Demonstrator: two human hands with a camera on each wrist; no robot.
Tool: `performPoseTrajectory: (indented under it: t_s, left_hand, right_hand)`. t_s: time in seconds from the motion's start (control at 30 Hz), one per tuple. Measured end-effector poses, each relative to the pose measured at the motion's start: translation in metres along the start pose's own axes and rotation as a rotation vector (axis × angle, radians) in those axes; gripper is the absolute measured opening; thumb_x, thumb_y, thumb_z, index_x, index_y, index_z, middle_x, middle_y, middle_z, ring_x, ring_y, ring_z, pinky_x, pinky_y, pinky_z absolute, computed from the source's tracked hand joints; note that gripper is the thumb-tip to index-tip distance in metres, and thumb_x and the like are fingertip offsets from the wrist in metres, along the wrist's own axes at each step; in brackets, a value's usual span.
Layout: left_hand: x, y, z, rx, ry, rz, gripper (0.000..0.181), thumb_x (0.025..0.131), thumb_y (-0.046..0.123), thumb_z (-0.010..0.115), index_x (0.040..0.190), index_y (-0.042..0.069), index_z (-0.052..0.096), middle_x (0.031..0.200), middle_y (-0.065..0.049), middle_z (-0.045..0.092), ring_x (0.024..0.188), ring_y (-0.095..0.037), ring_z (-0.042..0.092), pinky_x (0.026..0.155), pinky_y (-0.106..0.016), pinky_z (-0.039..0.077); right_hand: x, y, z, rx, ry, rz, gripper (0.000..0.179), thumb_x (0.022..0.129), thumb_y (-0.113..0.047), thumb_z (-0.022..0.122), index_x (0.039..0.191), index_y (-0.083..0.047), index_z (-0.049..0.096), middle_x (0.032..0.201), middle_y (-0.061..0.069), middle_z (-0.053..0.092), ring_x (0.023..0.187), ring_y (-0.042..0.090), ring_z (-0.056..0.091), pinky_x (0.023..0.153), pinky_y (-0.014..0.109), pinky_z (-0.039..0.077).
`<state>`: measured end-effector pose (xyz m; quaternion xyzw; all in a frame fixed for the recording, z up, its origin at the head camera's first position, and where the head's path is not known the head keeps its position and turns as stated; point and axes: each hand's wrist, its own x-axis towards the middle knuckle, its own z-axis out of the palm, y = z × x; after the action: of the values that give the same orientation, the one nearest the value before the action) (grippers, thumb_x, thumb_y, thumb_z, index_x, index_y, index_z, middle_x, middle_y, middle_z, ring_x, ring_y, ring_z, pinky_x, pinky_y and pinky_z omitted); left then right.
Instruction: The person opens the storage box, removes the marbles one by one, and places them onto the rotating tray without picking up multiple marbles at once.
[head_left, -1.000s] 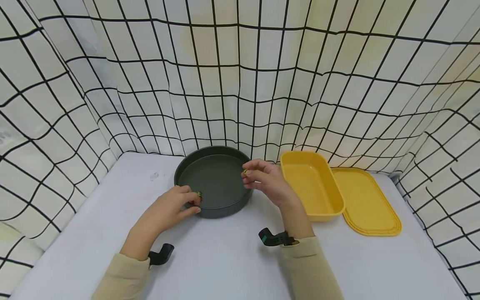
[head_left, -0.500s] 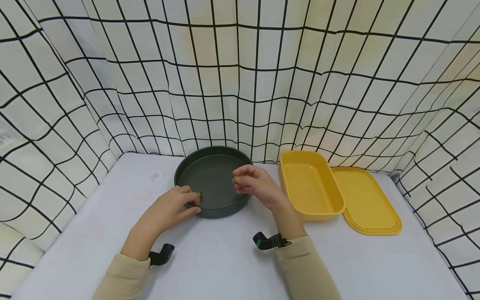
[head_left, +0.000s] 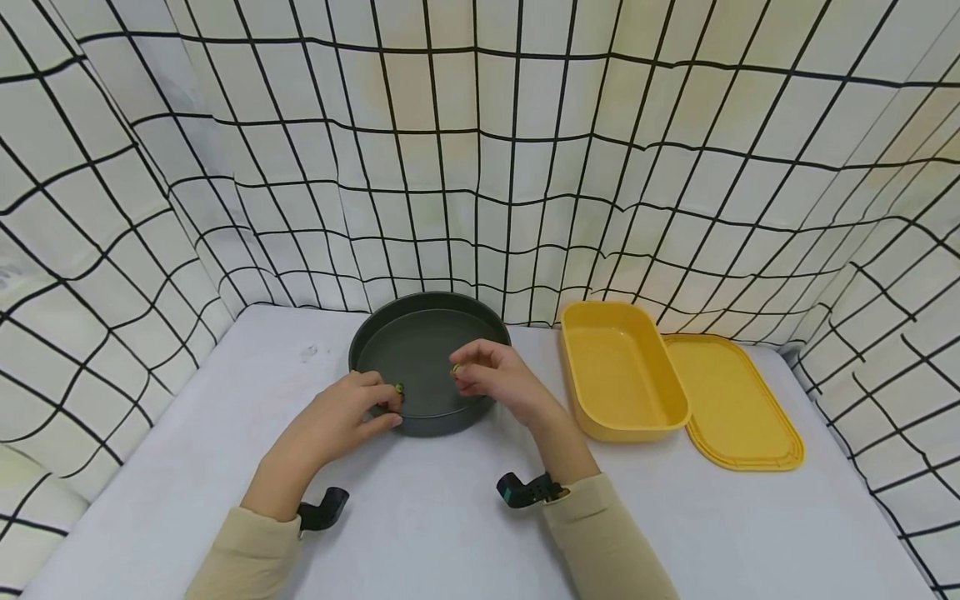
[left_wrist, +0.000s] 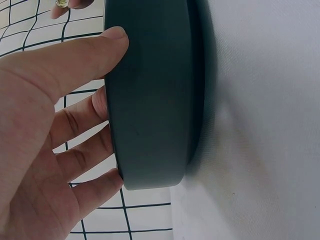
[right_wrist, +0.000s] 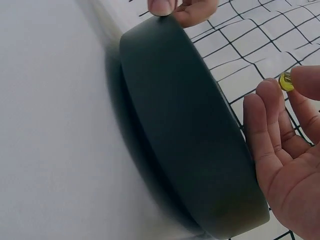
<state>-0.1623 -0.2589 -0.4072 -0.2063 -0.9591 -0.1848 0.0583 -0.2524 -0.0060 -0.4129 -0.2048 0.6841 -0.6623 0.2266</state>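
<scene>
A round dark grey pan [head_left: 431, 350] stands on the table. My left hand [head_left: 341, 417] grips its near left rim, thumb on the outer wall and fingers over the edge, as the left wrist view also shows. Beside its index finger is a small green object [head_left: 399, 388]; whether it is held or lies in the pan, I cannot tell. My right hand [head_left: 498, 379] is above the pan's right side. Between thumb and index finger it pinches a small glossy yellow-green marble [right_wrist: 286, 81], mostly covered by the fingers.
To the right of the pan stands a yellow rectangular container [head_left: 626, 375]. Its yellow lid [head_left: 738, 404] lies flat beside it. Behind and at both sides, white walls carry a black net [head_left: 480, 167]. The table [head_left: 427, 517] is white.
My right hand has moved left and slightly nearer, from the pan's right rim to over its inside, with the marble still pinched. The left hand has stayed in place.
</scene>
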Motion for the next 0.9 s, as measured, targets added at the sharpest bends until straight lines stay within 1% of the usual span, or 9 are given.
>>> performPoseTrajectory:
  t_s: [0.13,0.23,0.33,0.43,0.57,0.73,0.9]
  left_hand:
    - [-0.001,0.000,-0.001,0.001,-0.010,-0.010,0.013,0.084,0.021,0.081,0.089,0.025,0.070,0.088,0.009,0.059,0.083,-0.017,0.057,0.072,-0.032,0.049]
    - [-0.001,-0.002,-0.002,0.008,-0.012,-0.011,0.014,0.083,0.019,0.082,0.089,0.024,0.071,0.089,0.009,0.059,0.083,-0.016,0.058,0.072,-0.032,0.049]
    - [-0.001,-0.004,-0.002,0.022,0.010,0.001,0.016,0.080,0.017,0.084,0.087,0.023,0.071,0.089,0.009,0.059,0.083,-0.014,0.055,0.073,-0.033,0.048]
    - [-0.001,-0.005,-0.003,0.036,0.032,0.019,0.016,0.079,0.017,0.086,0.086,0.022,0.072,0.087,0.009,0.058,0.083,-0.012,0.052,0.074,-0.033,0.048]
    - [-0.002,-0.006,-0.004,0.041,0.031,0.023,0.016,0.080,0.018,0.085,0.086,0.023,0.071,0.086,0.010,0.057,0.081,-0.010,0.050,0.073,-0.033,0.047]
    - [-0.002,-0.006,-0.003,0.035,0.036,0.025,0.017,0.079,0.017,0.085,0.085,0.023,0.071,0.085,0.010,0.057,0.081,-0.014,0.054,0.072,-0.032,0.047]
    - [-0.001,-0.006,-0.002,0.026,0.038,0.028,0.018,0.079,0.016,0.085,0.084,0.024,0.070,0.084,0.009,0.058,0.082,-0.016,0.056,0.072,-0.033,0.047]
  right_hand:
    - [0.000,0.002,0.002,-0.036,0.002,-0.013,0.027,0.095,-0.003,0.060,0.120,0.007,0.059,0.101,0.008,0.067,0.087,0.018,0.065,0.084,0.032,0.057]
    - [0.001,0.004,0.004,-0.078,0.012,-0.024,0.025,0.096,-0.003,0.060,0.119,0.006,0.060,0.101,0.008,0.067,0.087,0.017,0.064,0.084,0.032,0.057]
    - [0.001,0.005,0.008,-0.161,0.022,-0.045,0.022,0.096,-0.004,0.061,0.117,0.003,0.063,0.101,0.008,0.067,0.085,0.017,0.063,0.081,0.030,0.057]
    - [0.001,0.005,0.012,-0.279,0.035,-0.070,0.020,0.095,-0.007,0.063,0.113,-0.001,0.066,0.098,0.005,0.067,0.082,0.017,0.061,0.077,0.027,0.055]
    - [0.000,0.005,0.017,-0.417,0.048,-0.089,0.017,0.094,-0.010,0.064,0.110,-0.006,0.068,0.093,0.000,0.067,0.080,0.016,0.059,0.070,0.026,0.052]
    - [-0.001,0.005,0.021,-0.507,0.063,-0.111,0.015,0.093,-0.010,0.065,0.107,-0.008,0.069,0.091,-0.003,0.067,0.079,0.013,0.061,0.069,0.025,0.052]
    - [-0.001,0.005,0.025,-0.595,0.120,-0.108,0.015,0.093,-0.009,0.066,0.107,-0.008,0.070,0.094,-0.003,0.069,0.081,0.010,0.063,0.072,0.025,0.053]
